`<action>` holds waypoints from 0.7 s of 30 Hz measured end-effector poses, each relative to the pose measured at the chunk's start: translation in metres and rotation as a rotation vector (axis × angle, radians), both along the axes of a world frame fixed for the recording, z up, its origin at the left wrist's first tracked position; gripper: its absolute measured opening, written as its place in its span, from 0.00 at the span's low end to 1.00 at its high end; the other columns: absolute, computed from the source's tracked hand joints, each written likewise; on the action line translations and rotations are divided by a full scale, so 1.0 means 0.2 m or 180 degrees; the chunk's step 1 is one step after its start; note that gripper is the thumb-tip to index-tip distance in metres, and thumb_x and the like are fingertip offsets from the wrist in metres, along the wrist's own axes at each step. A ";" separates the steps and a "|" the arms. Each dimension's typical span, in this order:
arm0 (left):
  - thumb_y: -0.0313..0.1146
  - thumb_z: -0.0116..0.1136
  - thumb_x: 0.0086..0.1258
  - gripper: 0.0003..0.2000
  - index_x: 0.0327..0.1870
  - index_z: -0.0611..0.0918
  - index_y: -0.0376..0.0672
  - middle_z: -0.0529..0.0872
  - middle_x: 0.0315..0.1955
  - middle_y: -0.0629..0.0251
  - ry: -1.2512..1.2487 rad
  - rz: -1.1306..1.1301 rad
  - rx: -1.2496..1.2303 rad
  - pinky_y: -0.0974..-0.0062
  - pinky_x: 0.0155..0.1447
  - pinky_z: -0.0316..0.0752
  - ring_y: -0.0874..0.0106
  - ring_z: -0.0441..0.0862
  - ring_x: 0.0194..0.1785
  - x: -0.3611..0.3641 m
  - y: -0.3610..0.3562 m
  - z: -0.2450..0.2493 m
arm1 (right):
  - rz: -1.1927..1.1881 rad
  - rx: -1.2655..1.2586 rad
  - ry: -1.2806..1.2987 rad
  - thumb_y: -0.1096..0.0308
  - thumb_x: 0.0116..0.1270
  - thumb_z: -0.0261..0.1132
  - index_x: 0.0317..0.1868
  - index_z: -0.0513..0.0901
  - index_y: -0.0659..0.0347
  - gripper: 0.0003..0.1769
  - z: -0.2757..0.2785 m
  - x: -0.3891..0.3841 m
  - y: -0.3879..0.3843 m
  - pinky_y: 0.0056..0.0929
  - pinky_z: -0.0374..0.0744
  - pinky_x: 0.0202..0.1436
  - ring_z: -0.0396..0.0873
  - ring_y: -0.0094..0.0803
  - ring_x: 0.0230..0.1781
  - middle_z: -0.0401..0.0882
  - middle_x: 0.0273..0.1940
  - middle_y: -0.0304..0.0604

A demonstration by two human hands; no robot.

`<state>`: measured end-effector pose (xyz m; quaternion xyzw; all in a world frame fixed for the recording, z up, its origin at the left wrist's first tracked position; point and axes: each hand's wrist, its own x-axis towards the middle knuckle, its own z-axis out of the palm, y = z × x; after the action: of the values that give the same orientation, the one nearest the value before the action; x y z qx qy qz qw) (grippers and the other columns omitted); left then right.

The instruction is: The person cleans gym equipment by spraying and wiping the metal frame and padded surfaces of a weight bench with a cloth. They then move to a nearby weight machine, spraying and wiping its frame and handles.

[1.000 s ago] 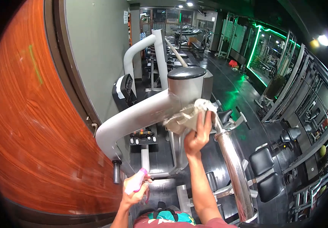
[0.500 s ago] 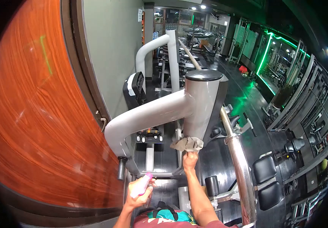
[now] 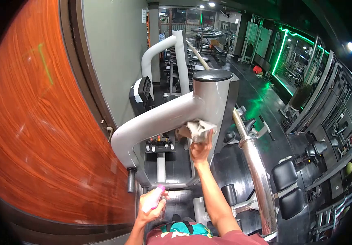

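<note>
1. The dark floor (image 3: pixel 241 81) is reflecting green light.
2. The grey machine frame (image 3: pixel 159 118) is standing on it.
3. A black padded bench (image 3: pixel 284 174) is standing nearby.
4. A red object (image 3: pixel 257 70) is lying farther off.

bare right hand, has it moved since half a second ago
Yes, the bare right hand moved up, nearer the round black cap atop the grey metal post.

Pink-topped bottle (image 3: pixel 153 201) partly hidden
</note>
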<state>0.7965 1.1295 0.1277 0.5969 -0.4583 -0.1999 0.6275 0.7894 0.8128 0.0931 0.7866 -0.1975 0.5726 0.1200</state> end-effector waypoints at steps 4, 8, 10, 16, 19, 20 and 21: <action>0.15 0.55 0.61 0.14 0.49 0.80 0.31 0.87 0.30 0.60 0.0431 0.0197 -0.0028 0.79 0.26 0.76 0.79 0.79 0.19 -0.04 0.01 0.06 | 0.0146 0.0951 -0.0218 0.73 0.38 0.64 0.19 0.83 0.62 0.04 -0.35 -0.10 0.07 0.53 0.72 0.66 0.73 0.66 0.60 0.81 0.46 0.63; 0.14 0.53 0.62 0.13 0.48 0.78 0.28 0.85 0.28 0.57 0.0612 0.0077 -0.0219 0.77 0.25 0.76 0.77 0.79 0.19 0.00 0.08 0.08 | -0.0225 0.2613 0.0268 0.77 0.49 0.61 0.40 0.88 0.62 0.17 -0.67 -0.27 0.12 0.40 0.78 0.56 0.79 0.59 0.53 0.82 0.32 0.62; 0.13 0.53 0.61 0.11 0.44 0.79 0.28 0.84 0.26 0.58 0.0417 0.0264 -0.0171 0.78 0.24 0.75 0.77 0.79 0.20 0.03 0.10 0.14 | -0.0064 0.3026 -0.0102 0.79 0.52 0.58 0.49 0.86 0.61 0.22 -0.64 -0.33 0.15 0.39 0.78 0.52 0.81 0.56 0.51 0.83 0.38 0.62; 0.14 0.55 0.59 0.19 0.53 0.78 0.30 0.85 0.32 0.58 -0.0452 0.0687 -0.0577 0.74 0.36 0.80 0.72 0.83 0.30 0.14 -0.06 0.31 | 0.0738 0.3055 -0.1152 0.85 0.60 0.49 0.66 0.75 0.61 0.32 -0.48 -0.39 0.25 0.32 0.74 0.60 0.78 0.43 0.61 0.72 0.67 0.53; 0.15 0.58 0.58 0.24 0.60 0.76 0.33 0.85 0.33 0.58 -0.0665 0.0603 -0.0505 0.74 0.41 0.80 0.71 0.84 0.34 0.17 -0.22 0.43 | 0.0858 0.2992 -0.1263 0.85 0.61 0.50 0.65 0.74 0.65 0.30 -0.34 -0.39 0.30 0.30 0.70 0.65 0.74 0.41 0.65 0.74 0.66 0.53; 0.15 0.59 0.58 0.25 0.60 0.76 0.33 0.85 0.34 0.57 -0.1139 0.0739 -0.0638 0.74 0.41 0.80 0.71 0.84 0.34 0.19 -0.27 0.45 | 0.0854 0.2489 -0.1279 0.85 0.62 0.50 0.65 0.74 0.66 0.29 -0.30 -0.38 0.31 0.31 0.70 0.65 0.75 0.41 0.65 0.74 0.65 0.53; 0.15 0.58 0.58 0.25 0.60 0.76 0.33 0.85 0.34 0.58 -0.1057 0.0746 -0.0638 0.75 0.38 0.79 0.72 0.83 0.32 0.19 -0.32 0.49 | 0.0905 0.2535 -0.1342 0.84 0.63 0.52 0.65 0.74 0.68 0.27 -0.24 -0.38 0.32 0.31 0.70 0.65 0.75 0.42 0.64 0.76 0.64 0.54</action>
<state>0.8346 1.0662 0.2248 0.6055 -0.5003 0.0219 0.6185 0.7131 0.8772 0.0441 0.6572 -0.3122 0.6102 -0.3133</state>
